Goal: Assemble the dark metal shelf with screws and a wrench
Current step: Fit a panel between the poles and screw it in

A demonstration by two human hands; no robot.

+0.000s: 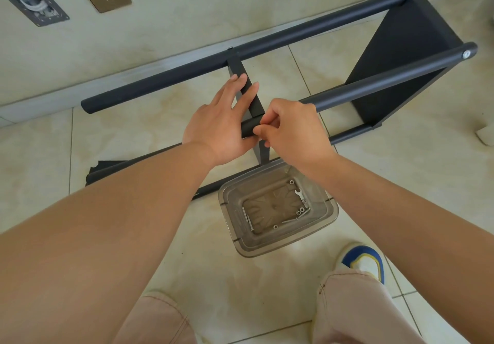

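Head view: dark metal shelf (401, 57) on its side on tiled floor (40, 156), four tubes, two panels. Left hand (222, 121) flat, fingers straight on middle panel (244, 76). Right hand (291, 127) pinching at tube end (248, 129); pinched item hidden. One clear tub (331, 210): one wrench (299, 193), several screws (300, 211).

Both bare forearms are reaching forward and down. Left hand (219, 127) is lying palm-down, fingers straight and spread, thumb tucked under. Right hand (291, 129) is sitting just beside it, fingers curled, thumb and fingertips pinching together.
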